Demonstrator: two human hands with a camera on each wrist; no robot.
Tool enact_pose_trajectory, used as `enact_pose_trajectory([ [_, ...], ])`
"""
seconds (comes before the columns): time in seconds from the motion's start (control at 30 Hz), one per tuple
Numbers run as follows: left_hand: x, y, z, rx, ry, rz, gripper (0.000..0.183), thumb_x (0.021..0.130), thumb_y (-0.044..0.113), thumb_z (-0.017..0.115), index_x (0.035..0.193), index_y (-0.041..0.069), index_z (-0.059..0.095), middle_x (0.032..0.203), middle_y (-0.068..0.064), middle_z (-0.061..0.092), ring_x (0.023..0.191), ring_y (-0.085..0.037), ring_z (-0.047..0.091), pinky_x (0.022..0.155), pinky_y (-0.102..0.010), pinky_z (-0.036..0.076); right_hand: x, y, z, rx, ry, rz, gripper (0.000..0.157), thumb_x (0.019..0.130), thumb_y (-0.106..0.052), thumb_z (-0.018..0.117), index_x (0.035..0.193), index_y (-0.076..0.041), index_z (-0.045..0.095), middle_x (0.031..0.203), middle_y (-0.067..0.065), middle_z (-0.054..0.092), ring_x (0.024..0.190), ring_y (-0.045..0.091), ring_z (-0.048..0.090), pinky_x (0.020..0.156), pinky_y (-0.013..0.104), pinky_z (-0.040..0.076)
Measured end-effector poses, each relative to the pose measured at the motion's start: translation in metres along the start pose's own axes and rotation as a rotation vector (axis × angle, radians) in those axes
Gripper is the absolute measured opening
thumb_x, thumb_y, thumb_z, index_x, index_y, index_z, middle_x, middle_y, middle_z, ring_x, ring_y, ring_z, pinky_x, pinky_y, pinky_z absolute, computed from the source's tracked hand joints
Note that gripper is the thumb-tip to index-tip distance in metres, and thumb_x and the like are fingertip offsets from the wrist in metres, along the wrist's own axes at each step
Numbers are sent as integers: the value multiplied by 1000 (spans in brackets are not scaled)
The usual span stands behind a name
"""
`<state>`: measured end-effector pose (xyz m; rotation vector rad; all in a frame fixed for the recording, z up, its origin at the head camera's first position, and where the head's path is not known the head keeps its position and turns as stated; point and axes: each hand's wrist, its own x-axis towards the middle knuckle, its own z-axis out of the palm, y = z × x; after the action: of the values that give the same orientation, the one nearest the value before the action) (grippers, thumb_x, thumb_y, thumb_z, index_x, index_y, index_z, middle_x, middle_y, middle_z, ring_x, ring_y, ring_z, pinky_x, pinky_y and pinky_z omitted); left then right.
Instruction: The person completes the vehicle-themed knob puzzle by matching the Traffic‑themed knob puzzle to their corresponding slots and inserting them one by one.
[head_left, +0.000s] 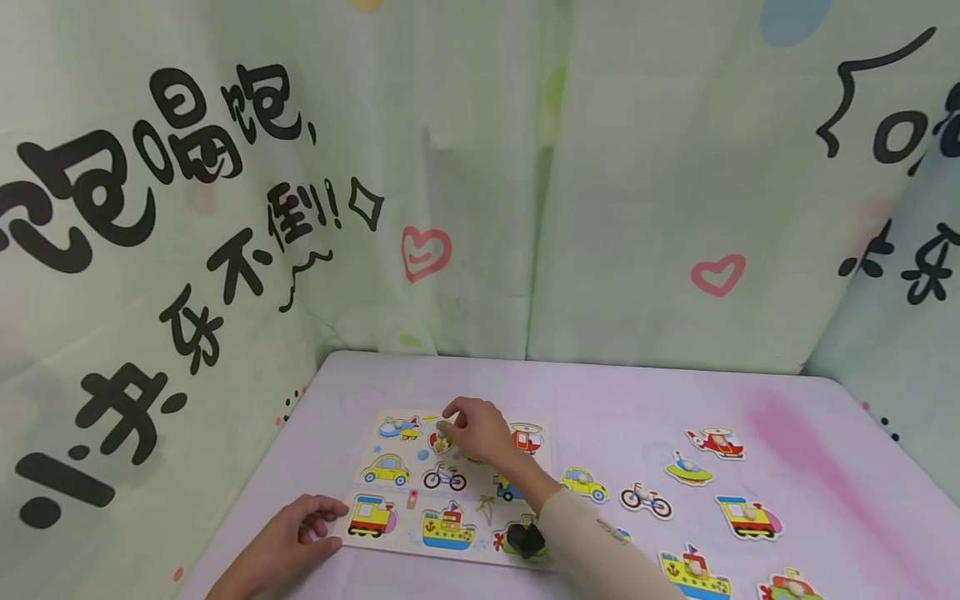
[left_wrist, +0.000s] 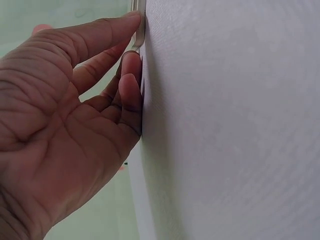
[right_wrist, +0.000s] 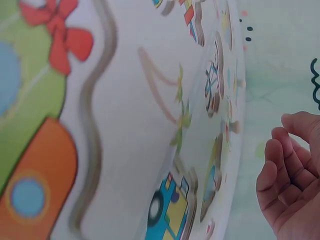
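Observation:
A puzzle board (head_left: 405, 542) with vehicle pictures lies flat on the table. My left hand (head_left: 281, 546) touches its left edge near the front corner with thumb and index finger; the left wrist view (left_wrist: 65, 100) shows the thumb tip at the board's edge. Over the board's top row is my right hand (head_left: 478, 429), fingers loosely bent, close to a balloon picture (head_left: 440, 442). In the right wrist view that hand (right_wrist: 295, 185) is apart from a small knob (right_wrist: 234, 126) standing up from the board, and nothing shows in its fingers.
Loose knobbed pieces lie right of the board: a yellow car (head_left: 583, 484), bicycle (head_left: 646, 502), flying saucer (head_left: 688, 470), helicopter (head_left: 717, 443), train (head_left: 748, 517), ship (head_left: 696, 575) and submarine (head_left: 789, 586). The right sleeve (head_left: 600, 546) partly covers another. A printed curtain (head_left: 480, 167) hangs behind the table.

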<state>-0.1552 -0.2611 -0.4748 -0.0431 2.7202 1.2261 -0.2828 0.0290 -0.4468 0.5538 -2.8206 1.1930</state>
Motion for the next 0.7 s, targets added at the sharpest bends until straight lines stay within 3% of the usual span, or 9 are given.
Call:
enact_pose_trajectory([
  [0.3,-2,-1,-2,-8,-10,48,39,82,8,84,118,4,68,103,-2,61,89,-18,52,72,-21,45,-10,11,-14,30,33,-34,22,96,-22,73,110,-6,73,76,-2,60,66,13,51,60,25,44],
  [0.47,-3,-1,-2,-12,-5,36,40,82,9,84,118,5,68,103,-2,61,90,-18,52,72,-21,46,-16,11,-22,67,62,-65,21,96,-20,73,110,-4,73,75,-3,60,65,12,51,60,25,44],
  [0.7,-2,-4,-4,-37,-27,89,39,83,9,83,118,3,67,103,-3,60,86,-14,51,72,-22,45,-23,10,-36,128,107,-97,19,95,-18,74,108,-5,74,71,-5,58,62,12,50,60,25,43],
])
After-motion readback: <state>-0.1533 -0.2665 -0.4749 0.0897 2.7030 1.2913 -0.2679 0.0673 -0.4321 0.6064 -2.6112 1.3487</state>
